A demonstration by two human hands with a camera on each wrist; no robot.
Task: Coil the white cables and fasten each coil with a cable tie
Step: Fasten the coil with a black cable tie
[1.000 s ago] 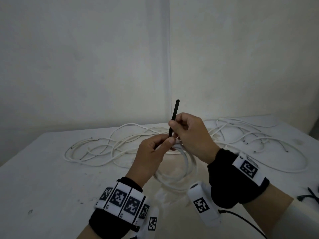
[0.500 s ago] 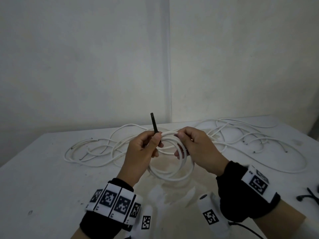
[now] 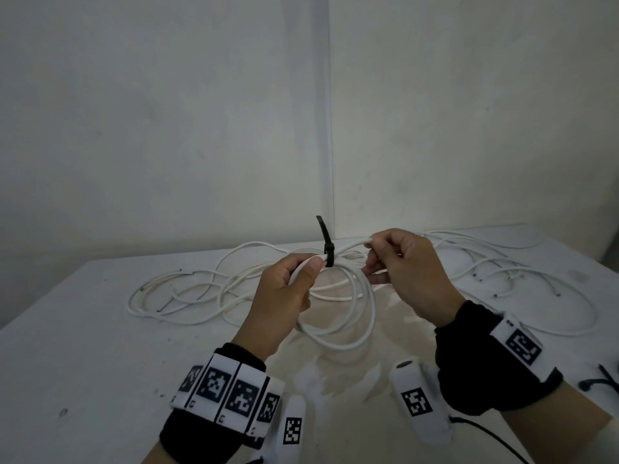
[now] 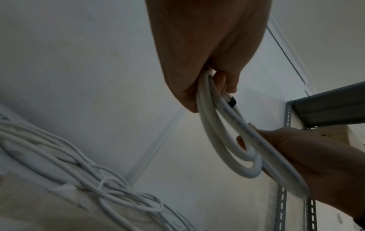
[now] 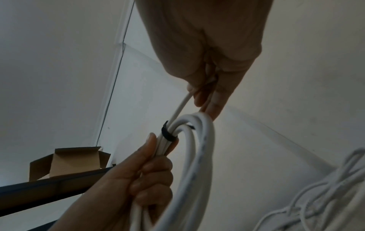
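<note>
One white coil (image 3: 338, 316), tied and held above the table.

A black cable tie (image 3: 327, 251) wraps the coil's top strands, its tail sticking upward. The left hand (image 3: 284, 296) grasps the bundle just beside the tie, thumb pressed on the strands; the right hand (image 3: 405, 272) pinches the cable's free end. Loose white cables (image 3: 187, 289) sprawl over the white table (image 3: 83, 346) behind, and a cardboard box (image 5: 69, 162) shows in the right wrist view.
</note>
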